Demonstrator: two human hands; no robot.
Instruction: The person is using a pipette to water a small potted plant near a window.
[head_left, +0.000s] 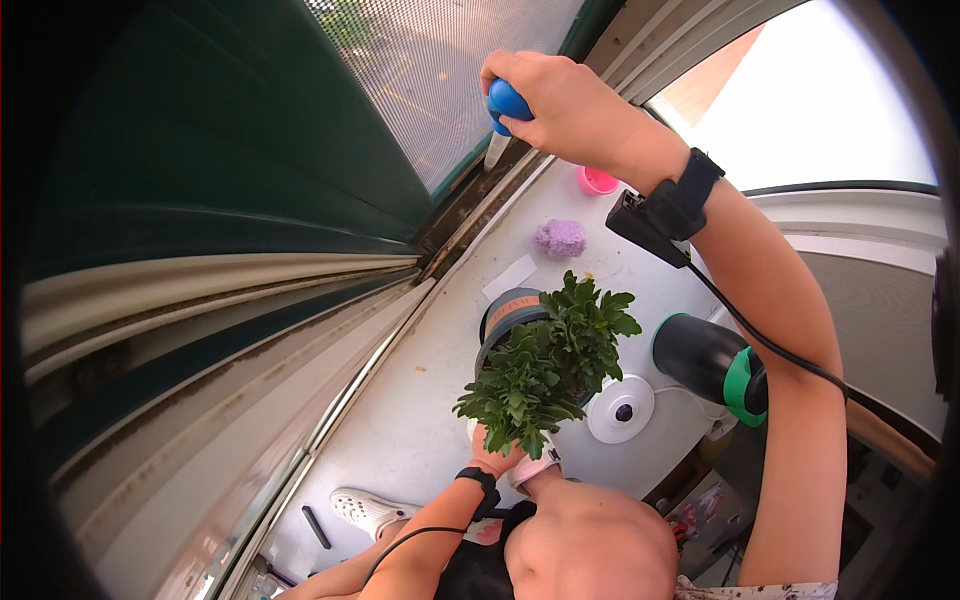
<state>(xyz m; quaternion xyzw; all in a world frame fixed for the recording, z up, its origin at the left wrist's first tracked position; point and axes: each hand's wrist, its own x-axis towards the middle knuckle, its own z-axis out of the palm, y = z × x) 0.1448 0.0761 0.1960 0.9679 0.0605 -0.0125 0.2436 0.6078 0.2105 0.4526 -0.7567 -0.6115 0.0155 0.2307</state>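
Observation:
My right hand (551, 105) is raised over the window track at the top and grips a blue bulb-shaped object (510, 101) with a translucent tapered tip that points down. A potted green leafy plant (532, 360) is at the centre, in a dark grey pot (495, 315) with an orange band bearing writing. My left hand (495, 450) is at the near side of the plant, partly hidden under the leaves, so its fingers and its hold cannot be made out. Both wrists wear black straps with cables.
On the white ledge (390, 420) lie a purple fuzzy thing (561, 238), a pink cup (598, 181), a white paper strip (509, 277) and a white round lid (620, 409). A black and green kettle-like container (697, 356) is at right. Window screen (442, 75) and green frame rise beyond.

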